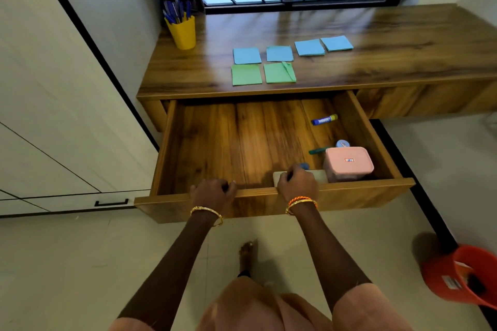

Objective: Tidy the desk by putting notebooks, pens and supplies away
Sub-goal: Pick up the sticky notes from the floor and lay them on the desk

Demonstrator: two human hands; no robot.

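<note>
your left hand (213, 191) and right hand (297, 183) curl fingers over the front edge of the open wooden drawer (269, 197); drawer's left half bare, pink lidded box (348, 164) at right.

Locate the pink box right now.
Head view: the pink box sits inside the open drawer, at its front right corner, just right of the right hand.

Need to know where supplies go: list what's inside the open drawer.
The drawer holds a glue stick, a green pen, a pink box and a blue-lidded item behind it. The right hand partly covers a white object.
</note>
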